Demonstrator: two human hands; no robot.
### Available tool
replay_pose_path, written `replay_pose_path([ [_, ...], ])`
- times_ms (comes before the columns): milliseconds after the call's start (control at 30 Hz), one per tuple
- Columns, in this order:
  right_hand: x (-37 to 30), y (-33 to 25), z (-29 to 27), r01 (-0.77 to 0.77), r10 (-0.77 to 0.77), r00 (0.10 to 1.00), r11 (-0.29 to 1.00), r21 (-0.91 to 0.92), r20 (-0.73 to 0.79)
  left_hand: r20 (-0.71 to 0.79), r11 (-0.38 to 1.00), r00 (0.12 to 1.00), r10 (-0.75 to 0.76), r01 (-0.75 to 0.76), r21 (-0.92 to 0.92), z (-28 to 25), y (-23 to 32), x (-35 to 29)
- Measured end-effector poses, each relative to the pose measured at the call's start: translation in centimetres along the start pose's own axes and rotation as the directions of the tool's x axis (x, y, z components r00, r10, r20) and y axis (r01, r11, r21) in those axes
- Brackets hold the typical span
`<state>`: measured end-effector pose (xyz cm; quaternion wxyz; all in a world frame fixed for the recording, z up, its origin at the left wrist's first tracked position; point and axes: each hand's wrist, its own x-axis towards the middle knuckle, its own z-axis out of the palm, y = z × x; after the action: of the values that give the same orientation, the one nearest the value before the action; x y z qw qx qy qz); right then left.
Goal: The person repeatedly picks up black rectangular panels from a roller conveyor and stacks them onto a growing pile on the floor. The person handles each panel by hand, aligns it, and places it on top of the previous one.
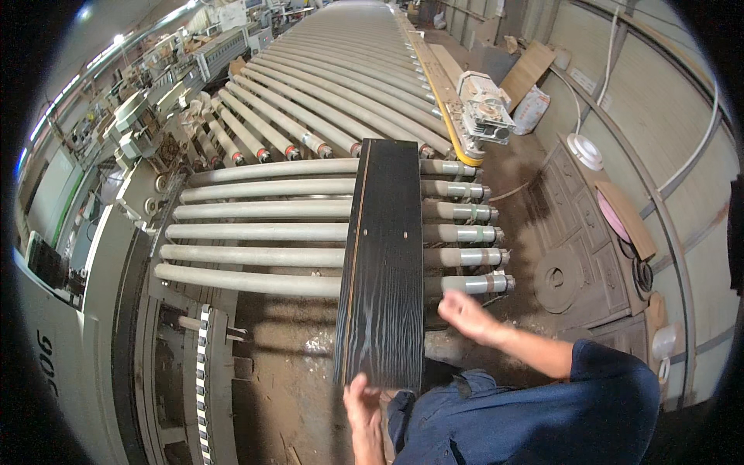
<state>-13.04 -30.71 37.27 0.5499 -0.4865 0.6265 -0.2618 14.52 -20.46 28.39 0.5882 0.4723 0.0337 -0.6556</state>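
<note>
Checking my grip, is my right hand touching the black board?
Apart: in the head view, a gap separates the right hand from the black board to its left.

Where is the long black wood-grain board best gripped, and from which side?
Probably at both long edges of its near end, from the near side: the black wood-grain board is flat and narrow, and that end projects past the pale cylindrical rollers, leaving both edges exposed.

Centre frame, the panel (384,271) is black with a streaky, wavy grey grain – one thin tan stripe near its left edge. Greyish-beige rollers (256,232) fill mid-left; a yellow guard (452,139) sits upper right, a navy shirt (535,395) lower right – the lower-left strip (203,380) is banded black and white.
</note>
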Motion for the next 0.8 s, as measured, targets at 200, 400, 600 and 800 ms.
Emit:
replay_pose_path([
  [200,17.4,-4.5,-11.6,0.309,-0.602,0.733,0.708,-0.635,-0.315,-0.152,0.99,0.985,0.079,-0.096,-0.106,-4.3,1.0,-9.5],
  [400,29.8,-12.1,-12.1,0.271,-0.199,0.962,0.602,-0.751,0.188,-0.347,0.944,0.911,0.224,-0.291,-0.155,-10.9,1.7,-9.0],
  [600,29.9,-12.2,-11.5,-0.081,0.232,0.838,0.948,-0.307,0.494,-0.445,0.878,0.775,0.449,-0.474,0.061,-10.5,0.8,-9.5],
  [800,28.0,-9.5,-16.8,0.167,-0.096,0.869,0.98,-0.106,0.485,-0.355,0.893,0.823,0.443,-0.439,0.097,-14.8,1.6,-6.8],
])
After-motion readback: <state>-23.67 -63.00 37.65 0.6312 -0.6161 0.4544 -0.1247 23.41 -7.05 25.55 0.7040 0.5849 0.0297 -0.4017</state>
